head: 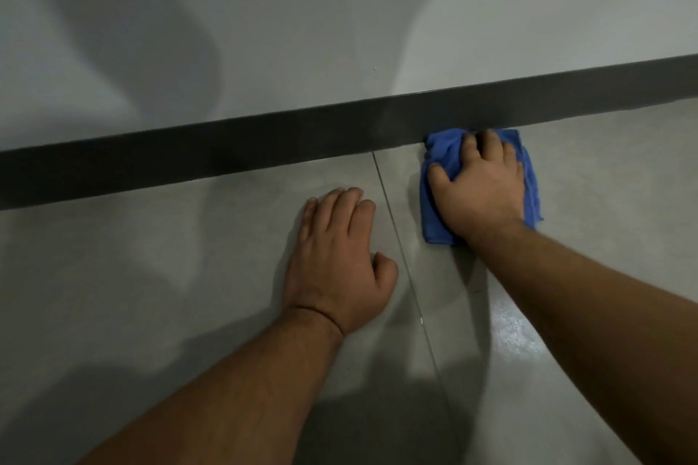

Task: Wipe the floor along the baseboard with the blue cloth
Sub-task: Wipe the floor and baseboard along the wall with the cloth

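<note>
A pale grey wall [264, 30] fills the upper part of the view, with soft shadows on it. Below it lies the grey tiled floor [151, 276], which is bare to the left and to the right of the two arms. One thin grout line [400, 249] runs from the wall toward the camera, between the hands. A dark baseboard [226, 159] crosses the whole view in a slanted band, higher at the right side, and it meets the floor in a straight edge.

No container is in view.

The left hand [336, 260] lies flat and open on the floor, palm down, fingers together, near the baseboard but not touching it, and it holds nothing. The right hand [479, 181] presses on the blue cloth [438, 200], with spread fingers that curl a little into the fabric; its fingertips reach almost to the baseboard. The cloth is folded and lies flat on the floor, just right of the grout line, and its far edge touches the foot of the baseboard.
</note>
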Demonstrator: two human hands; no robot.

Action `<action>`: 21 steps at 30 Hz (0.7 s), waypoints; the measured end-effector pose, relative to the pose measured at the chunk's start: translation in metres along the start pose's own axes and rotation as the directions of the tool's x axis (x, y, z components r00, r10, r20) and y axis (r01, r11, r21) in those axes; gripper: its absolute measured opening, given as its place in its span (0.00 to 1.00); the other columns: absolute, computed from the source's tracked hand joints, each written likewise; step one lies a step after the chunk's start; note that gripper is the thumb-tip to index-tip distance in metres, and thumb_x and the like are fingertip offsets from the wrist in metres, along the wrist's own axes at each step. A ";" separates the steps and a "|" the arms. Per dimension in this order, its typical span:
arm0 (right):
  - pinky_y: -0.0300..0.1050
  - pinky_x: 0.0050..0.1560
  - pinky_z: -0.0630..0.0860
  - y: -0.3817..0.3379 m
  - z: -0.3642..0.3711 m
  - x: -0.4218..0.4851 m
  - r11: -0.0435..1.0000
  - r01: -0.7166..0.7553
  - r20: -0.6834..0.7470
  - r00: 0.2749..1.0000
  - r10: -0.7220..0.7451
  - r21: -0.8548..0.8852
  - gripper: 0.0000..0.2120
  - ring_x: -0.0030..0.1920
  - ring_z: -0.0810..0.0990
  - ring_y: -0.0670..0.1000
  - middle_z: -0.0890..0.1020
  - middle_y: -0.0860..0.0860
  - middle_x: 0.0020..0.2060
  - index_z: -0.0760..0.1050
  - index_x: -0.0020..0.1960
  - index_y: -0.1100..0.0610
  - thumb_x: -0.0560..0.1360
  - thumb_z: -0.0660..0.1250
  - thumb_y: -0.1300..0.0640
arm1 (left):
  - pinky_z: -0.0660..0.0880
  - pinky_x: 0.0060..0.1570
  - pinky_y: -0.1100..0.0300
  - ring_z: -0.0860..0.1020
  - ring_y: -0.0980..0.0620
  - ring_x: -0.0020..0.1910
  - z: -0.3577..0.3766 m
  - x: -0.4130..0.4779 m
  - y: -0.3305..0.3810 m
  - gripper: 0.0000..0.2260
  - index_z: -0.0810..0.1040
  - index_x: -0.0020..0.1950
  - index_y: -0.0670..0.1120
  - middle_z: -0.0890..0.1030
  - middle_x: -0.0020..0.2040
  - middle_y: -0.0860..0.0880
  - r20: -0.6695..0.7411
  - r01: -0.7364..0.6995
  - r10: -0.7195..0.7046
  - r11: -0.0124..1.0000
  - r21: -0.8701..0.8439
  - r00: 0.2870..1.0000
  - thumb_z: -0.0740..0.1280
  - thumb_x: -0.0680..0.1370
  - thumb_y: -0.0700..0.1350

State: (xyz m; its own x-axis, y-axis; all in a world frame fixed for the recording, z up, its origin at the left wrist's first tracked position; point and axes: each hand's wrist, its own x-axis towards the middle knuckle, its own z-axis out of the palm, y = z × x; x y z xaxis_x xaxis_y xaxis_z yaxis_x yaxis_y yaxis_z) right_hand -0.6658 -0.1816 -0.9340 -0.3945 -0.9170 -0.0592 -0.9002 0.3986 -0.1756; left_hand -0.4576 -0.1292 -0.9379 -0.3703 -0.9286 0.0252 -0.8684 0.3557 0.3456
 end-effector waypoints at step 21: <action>0.54 0.68 0.73 0.033 -0.015 -0.050 0.956 0.045 -0.181 0.983 0.009 0.289 0.18 0.64 0.78 0.59 0.80 0.56 0.65 0.77 0.69 0.57 0.81 0.63 0.58 | 0.58 0.79 0.39 0.67 0.41 0.76 0.003 0.000 -0.001 0.29 0.70 0.74 0.46 0.72 0.74 0.42 -0.126 0.020 -0.028 0.998 -0.064 0.992 0.61 0.77 0.61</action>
State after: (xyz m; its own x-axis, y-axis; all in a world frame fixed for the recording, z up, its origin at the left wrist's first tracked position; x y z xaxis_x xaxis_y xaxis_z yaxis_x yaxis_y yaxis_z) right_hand -0.6789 -0.1224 -0.9219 -0.4290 -0.8956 0.1181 -0.8254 0.3355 -0.4541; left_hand -0.4574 -0.1291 -0.9414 -0.3014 -0.9441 0.1335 -0.8526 0.3296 0.4056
